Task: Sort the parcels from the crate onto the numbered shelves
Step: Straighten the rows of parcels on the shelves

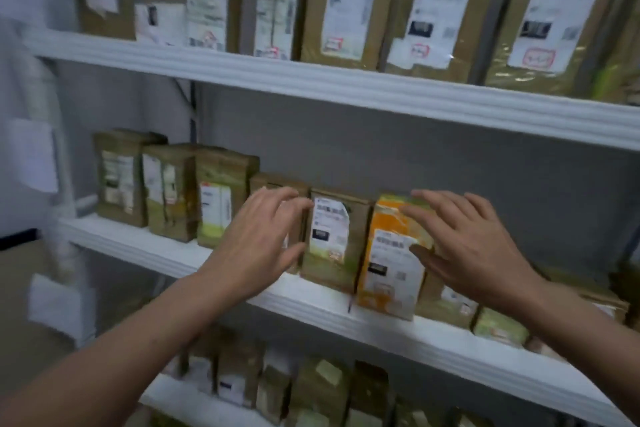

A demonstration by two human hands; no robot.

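Note:
An orange parcel (389,263) with a white label stands upright on the middle shelf (346,308). To its left stands a brown parcel (334,239), also labelled. My right hand (464,246) is spread, its fingertips touching the top and right side of the orange parcel. My left hand (263,239) is spread too, its fingers reaching the left edge of the brown parcel and covering a shorter brown parcel (273,182) behind it. Neither hand grips anything. The crate is out of view.
Three more brown parcels (173,191) stand at the left of the middle shelf, and low parcels (498,324) lie at the right. The upper shelf (311,76) holds a row of labelled parcels. The lower shelf (194,402) is packed with parcels.

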